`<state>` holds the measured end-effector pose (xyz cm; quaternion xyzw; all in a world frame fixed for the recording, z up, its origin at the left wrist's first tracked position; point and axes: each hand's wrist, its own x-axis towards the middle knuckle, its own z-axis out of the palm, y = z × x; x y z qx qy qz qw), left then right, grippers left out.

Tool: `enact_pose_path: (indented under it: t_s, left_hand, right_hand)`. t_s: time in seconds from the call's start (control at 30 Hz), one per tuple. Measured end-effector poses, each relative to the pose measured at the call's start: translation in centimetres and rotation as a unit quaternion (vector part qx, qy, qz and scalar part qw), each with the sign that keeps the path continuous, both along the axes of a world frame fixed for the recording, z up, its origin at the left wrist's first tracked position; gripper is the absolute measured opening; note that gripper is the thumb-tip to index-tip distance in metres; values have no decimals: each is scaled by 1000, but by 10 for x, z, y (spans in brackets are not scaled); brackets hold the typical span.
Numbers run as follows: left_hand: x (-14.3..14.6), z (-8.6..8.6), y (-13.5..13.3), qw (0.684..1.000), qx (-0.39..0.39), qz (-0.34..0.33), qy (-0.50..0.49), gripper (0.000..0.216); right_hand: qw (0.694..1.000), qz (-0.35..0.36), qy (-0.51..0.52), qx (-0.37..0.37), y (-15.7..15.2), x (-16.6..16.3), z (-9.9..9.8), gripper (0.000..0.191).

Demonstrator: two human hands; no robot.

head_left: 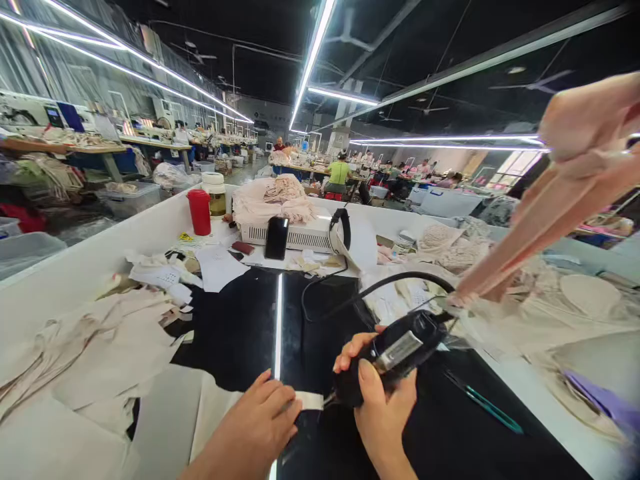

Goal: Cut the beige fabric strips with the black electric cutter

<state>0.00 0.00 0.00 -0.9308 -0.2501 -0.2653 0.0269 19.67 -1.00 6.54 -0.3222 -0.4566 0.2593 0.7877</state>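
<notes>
The left hand [265, 417] pinches a white strip [309, 400] with closed fingers, while the right hand [383, 407] grips a black corded tool [395, 350] tightly, its tip at the strip's end.

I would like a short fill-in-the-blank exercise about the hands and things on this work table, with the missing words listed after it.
1. The right hand grips a black corded tool whose tip meets a ____ strip.
2. The left hand holds that strip on the ____ tabletop.
3. Far behind, a ____ cup stands beside a jar.
Missing words: white; black; red.
</notes>
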Motion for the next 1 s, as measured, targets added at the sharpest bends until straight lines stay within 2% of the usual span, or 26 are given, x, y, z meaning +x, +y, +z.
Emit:
enact_pose_path:
  t_s: [0.17, 0.33, 0.6, 0.83, 1.0]
  left_hand:
    - [1, 5, -2, 1000, -9, 14, 7, 22]
    - [3, 2, -3, 1000, -21, 13, -3, 18]
    - [5, -5, -5, 999, -16, 18, -32, 17]
    - [4, -9, -4, 999, -18, 10, -35, 22]
    - [6, -16, -1, 999, -11, 8, -53, 22]
  right_hand:
    - [1000, -6, -14, -3, 3, 2, -4, 31]
    - [1000, -10, -22, -9, 0, 7, -9, 33]
    - [1000, -21, -16, 0, 4, 7, -3, 33]
    - [1000, -20, 17, 2, 14, -9, 8, 30]
    - [1000, 8, 24, -3, 18, -19, 4, 32]
